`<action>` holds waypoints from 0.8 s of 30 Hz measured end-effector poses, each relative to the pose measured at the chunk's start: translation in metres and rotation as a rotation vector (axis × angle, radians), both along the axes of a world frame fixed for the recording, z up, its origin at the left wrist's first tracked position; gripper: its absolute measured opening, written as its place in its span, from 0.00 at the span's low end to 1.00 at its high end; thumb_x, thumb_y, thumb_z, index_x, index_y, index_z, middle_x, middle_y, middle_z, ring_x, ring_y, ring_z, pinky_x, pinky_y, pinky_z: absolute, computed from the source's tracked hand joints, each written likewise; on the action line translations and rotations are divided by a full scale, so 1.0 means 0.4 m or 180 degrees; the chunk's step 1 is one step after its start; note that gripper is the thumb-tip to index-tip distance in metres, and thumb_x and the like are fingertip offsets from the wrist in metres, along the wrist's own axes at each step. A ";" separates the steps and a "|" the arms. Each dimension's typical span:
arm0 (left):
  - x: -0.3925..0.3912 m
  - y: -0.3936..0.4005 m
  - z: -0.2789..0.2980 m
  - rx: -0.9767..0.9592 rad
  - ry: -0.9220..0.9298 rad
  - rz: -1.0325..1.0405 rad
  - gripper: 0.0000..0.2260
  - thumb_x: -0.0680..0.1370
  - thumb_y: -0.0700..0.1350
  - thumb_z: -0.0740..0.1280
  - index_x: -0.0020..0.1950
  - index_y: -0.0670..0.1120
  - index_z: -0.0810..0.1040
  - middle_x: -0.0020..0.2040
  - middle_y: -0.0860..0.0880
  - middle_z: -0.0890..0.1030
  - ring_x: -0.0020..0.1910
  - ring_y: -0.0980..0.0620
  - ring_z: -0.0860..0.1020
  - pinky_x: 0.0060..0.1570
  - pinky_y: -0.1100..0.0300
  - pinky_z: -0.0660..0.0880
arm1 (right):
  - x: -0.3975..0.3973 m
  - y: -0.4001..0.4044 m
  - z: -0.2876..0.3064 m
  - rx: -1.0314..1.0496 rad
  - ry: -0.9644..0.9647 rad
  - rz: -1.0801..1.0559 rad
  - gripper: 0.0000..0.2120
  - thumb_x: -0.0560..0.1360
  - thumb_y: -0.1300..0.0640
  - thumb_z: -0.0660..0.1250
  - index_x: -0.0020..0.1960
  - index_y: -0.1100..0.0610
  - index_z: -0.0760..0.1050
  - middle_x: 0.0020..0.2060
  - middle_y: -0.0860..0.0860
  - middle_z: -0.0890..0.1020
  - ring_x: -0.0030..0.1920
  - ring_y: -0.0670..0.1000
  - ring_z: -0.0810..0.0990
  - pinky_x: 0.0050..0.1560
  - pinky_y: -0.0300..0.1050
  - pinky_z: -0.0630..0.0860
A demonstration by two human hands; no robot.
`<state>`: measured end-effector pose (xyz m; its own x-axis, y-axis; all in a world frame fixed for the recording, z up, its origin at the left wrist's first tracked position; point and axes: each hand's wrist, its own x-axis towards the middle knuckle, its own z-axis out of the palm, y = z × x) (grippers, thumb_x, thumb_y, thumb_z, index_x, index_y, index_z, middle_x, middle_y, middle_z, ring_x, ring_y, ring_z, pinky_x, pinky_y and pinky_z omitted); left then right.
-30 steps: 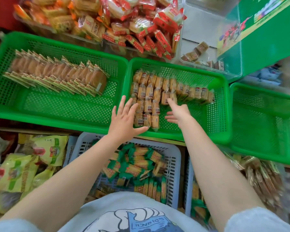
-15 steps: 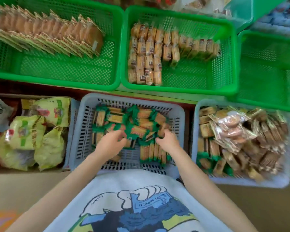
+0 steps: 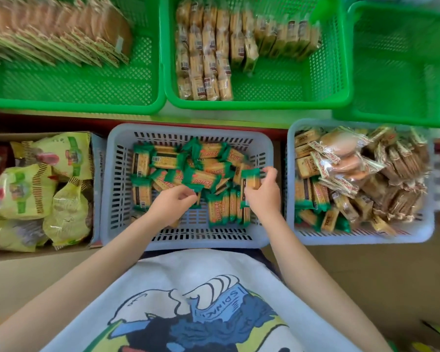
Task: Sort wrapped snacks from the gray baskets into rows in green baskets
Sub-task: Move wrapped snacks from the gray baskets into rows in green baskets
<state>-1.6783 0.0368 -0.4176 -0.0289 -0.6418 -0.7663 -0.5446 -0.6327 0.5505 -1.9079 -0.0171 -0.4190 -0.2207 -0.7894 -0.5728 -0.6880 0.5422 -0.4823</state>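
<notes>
Both hands work inside the middle gray basket [image 3: 112,189] of wrapped snacks.

The right hand [image 3: 263,196] grips one flat, rectangular cracker pack [image 3: 250,180] with glossy green crimped ends, held upright above the pile. The left hand [image 3: 172,204] has its fingers curled into the loose packs; what it pinches cannot be told. The gray basket is rigid slotted plastic. Beyond it, the center green basket [image 3: 290,80], of fine lattice plastic, holds clear-wrapped biscuits [image 3: 203,54] in rows.
</notes>
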 end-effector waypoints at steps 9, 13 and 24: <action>-0.027 -0.003 -0.024 0.0674 0.1034 0.1641 0.21 0.79 0.51 0.71 0.68 0.44 0.74 0.60 0.48 0.78 0.58 0.49 0.77 0.54 0.55 0.76 | 0.009 0.044 -0.030 0.0478 -0.0194 0.0115 0.12 0.81 0.60 0.64 0.63 0.54 0.75 0.49 0.48 0.77 0.48 0.52 0.79 0.42 0.44 0.76; 0.025 0.031 -0.065 0.0757 0.0913 0.1581 0.20 0.78 0.52 0.72 0.66 0.44 0.76 0.63 0.48 0.80 0.60 0.47 0.78 0.59 0.52 0.78 | -0.021 0.109 -0.136 0.0938 0.0391 0.0480 0.32 0.80 0.60 0.66 0.79 0.50 0.57 0.62 0.58 0.75 0.49 0.57 0.79 0.42 0.49 0.75; 0.036 0.066 -0.084 0.0879 0.0788 0.1467 0.20 0.78 0.54 0.71 0.66 0.45 0.77 0.55 0.46 0.81 0.46 0.49 0.77 0.44 0.57 0.77 | 0.002 0.133 -0.232 0.0801 0.0227 0.0003 0.30 0.77 0.65 0.66 0.73 0.46 0.61 0.63 0.59 0.72 0.55 0.60 0.78 0.53 0.59 0.80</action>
<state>-1.6640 0.0631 -0.4511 0.0062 -0.4084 -0.9128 -0.0557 -0.9115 0.4074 -1.9069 0.0361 -0.5119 -0.2668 -0.6242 -0.7343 -0.7160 0.6384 -0.2825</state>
